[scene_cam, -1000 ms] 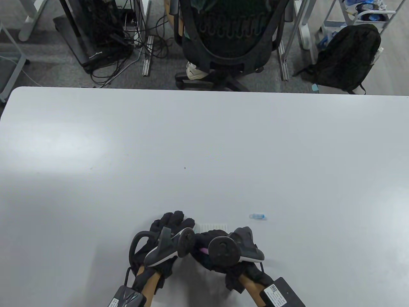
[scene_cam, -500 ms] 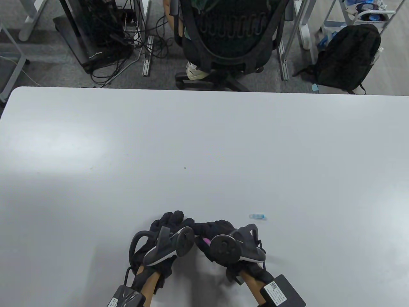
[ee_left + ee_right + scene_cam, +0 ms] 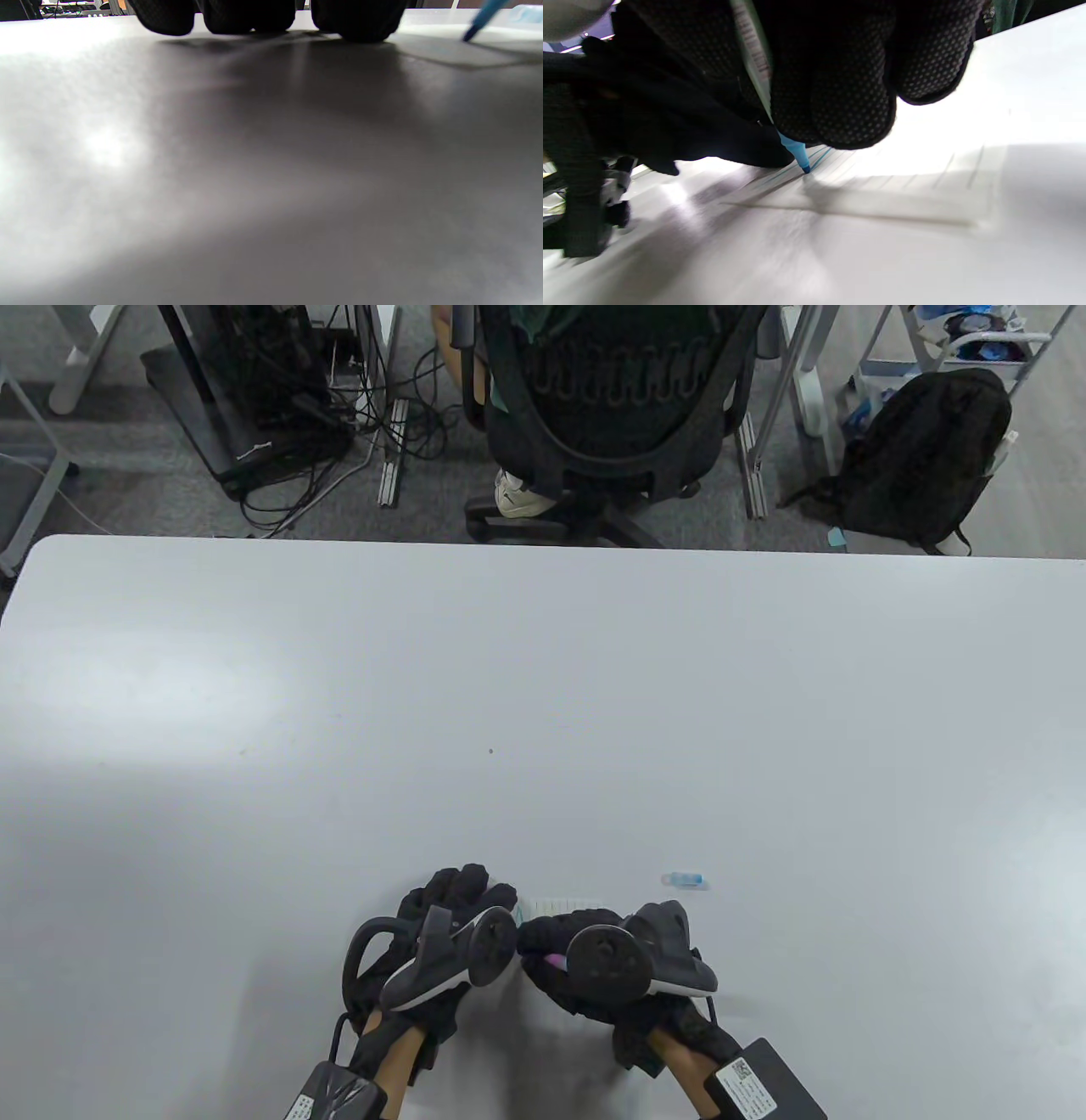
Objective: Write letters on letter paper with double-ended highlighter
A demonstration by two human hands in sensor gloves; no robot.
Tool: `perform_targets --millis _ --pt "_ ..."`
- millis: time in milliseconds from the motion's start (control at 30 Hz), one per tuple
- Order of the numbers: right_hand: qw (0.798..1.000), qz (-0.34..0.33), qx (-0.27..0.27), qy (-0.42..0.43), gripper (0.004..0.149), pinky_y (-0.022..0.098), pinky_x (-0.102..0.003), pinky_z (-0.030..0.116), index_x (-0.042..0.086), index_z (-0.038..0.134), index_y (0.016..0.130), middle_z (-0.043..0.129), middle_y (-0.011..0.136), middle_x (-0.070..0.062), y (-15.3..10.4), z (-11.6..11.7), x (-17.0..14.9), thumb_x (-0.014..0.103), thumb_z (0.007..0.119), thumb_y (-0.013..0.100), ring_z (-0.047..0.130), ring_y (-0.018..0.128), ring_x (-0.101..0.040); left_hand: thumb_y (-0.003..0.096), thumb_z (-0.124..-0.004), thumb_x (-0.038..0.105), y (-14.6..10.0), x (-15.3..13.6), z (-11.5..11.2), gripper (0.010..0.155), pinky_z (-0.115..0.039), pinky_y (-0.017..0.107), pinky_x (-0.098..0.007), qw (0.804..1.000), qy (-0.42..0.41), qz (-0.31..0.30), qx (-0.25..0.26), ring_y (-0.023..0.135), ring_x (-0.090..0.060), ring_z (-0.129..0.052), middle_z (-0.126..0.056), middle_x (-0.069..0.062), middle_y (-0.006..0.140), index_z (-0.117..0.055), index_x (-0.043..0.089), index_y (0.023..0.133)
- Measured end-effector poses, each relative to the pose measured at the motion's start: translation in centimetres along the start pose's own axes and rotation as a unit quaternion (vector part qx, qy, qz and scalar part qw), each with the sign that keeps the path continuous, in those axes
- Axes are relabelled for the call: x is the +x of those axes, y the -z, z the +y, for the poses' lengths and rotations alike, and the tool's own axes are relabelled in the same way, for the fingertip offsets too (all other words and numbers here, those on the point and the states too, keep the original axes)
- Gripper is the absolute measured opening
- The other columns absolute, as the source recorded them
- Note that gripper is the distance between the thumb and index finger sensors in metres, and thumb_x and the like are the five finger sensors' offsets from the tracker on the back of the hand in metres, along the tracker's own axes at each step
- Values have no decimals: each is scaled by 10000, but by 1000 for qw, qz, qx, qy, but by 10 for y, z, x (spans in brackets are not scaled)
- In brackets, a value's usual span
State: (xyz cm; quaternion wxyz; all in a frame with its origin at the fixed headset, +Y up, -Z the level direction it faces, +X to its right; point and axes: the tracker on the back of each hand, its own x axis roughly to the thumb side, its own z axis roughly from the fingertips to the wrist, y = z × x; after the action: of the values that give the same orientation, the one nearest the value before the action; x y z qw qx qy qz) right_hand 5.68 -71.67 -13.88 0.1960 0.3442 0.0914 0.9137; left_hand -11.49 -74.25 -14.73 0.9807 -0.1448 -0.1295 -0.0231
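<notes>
Mid-stroke on the paper [image 3: 903,186], near bench [image 3: 543,687] front edge, mostly hidden under both hands from above. Right hand [image 3: 585,967] pinching the highlighter [image 3: 793,148], blue tip down and touching the lined sheet beside a fresh blue mark; barrel sloping up and back into the grip, pink end poking out behind the fingers. Left hand [image 3: 450,916] just left of the sheet, fingers flat on the bench, holding nothing. Blue cap [image 3: 684,880] lying apart to the right. Likely next stroke: rightward along the lines.

Left hand [image 3: 454,903] flat, fingers straight, palm down; right hand [image 3: 567,943] curled, fingers pinching, thumb tucked beside.
</notes>
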Motion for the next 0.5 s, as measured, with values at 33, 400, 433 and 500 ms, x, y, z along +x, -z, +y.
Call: perform_targets --millis 33,400,433,500 --pt "1000 -1 3 1 455 577 -587 788 129 828 878 982 694 -178 -2 0 0 406 696 542 1015 535 -305 595 -666 446 0 0 0 530 -594 812 -545 1000 0 0 0 1143 -290 -524 -441 -12 1226 -508 403 1099" --pt "999 3 -38 -33 473 600 -590 758 157 773 928 942 769 -166 10 6 7 422 680 548 990 605 -307 596 -664 445 0 0 0 529 -592 812 -545 1000 0 0 0 1145 -292 -521 -439 -12 1227 -507 402 1099" --pt "999 3 -34 -34 471 602 -590 757 159 774 927 943 769 -167 11 8 7 421 681 547 990 606 -306 597 -664 444 0 1 0 529 -593 812 -545 1000 0 0 -1 1145 -291 -521 -437 -12 1228 -506 401 1100" --pt "999 1 -39 -35 469 599 -589 760 160 778 921 945 764 -166 11 9 7 422 680 545 991 604 -305 597 -665 443 0 1 0 528 -592 812 -546 1000 0 0 -1 1144 -292 -521 -438 -14 1227 -506 402 1099"
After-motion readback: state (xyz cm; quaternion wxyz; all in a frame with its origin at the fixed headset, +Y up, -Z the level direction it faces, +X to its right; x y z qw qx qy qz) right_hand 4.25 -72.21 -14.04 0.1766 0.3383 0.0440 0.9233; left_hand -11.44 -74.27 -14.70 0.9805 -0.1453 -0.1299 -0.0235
